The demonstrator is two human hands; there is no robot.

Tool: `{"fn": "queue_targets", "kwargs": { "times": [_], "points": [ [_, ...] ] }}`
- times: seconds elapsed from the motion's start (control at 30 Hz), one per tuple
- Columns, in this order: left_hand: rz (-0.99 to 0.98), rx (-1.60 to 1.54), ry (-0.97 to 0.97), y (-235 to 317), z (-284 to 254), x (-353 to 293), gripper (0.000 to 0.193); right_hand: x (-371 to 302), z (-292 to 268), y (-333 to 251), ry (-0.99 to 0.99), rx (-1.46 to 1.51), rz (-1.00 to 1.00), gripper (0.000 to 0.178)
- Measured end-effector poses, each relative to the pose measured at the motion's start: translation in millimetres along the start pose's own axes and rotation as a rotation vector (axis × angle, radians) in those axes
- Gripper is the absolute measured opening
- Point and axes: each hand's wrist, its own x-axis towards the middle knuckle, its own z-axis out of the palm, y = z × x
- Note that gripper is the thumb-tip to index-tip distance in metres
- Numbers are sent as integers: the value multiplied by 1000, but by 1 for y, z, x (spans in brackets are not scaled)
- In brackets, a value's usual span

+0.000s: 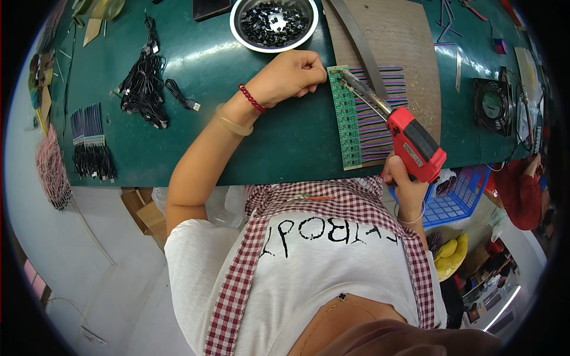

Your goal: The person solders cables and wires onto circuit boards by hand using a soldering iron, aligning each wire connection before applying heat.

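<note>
My right hand [405, 179] grips a red and black soldering gun [415, 145]. Its metal nozzle reaches to the top end of a long green circuit board [346, 127]. Rows of small parts run along the board, and many coloured wires [377, 139] stretch from its right side. At the board's upper left corner, my left hand [301, 74] is closed with its fingers curled in. Whatever those fingers pinch, if anything, is hidden. A flat metal bar [363, 44] lies across the upper part of the wires, on a brown wooden board [415, 65].
A metal bowl [234, 29] of small black parts stands beyond my left hand. Black USB cables [142, 89] and a bundle of dark wires [90, 142] lie to the left. A black fan [494, 107] stands at right, with a blue crate [454, 202] below the table edge.
</note>
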Motion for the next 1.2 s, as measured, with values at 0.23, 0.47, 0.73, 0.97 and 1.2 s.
{"fn": "queue_targets", "kwargs": {
  "times": [0.23, 0.47, 0.73, 0.97, 1.2],
  "points": [
    [-2, 3, 8, -1, -1, 0, 12, -6, 4, -5, 44, -31, 31, 25],
    [8, 3, 11, -2, 0, 0, 12, -3, 5, -6, 32, 26, 49, 26],
    [8, 0, 13, -2, 0, 0, 13, -6, 4, -5, 46, -40, 24, 27],
    [-14, 24, 16, -1, -1, -1, 14, -3, 5, -11, 44, 75, 17, 33],
    [7, 433, 144, 34, -5, -28, 23, -5, 2, -16, 126, 223, 10, 33]
  ]
}}
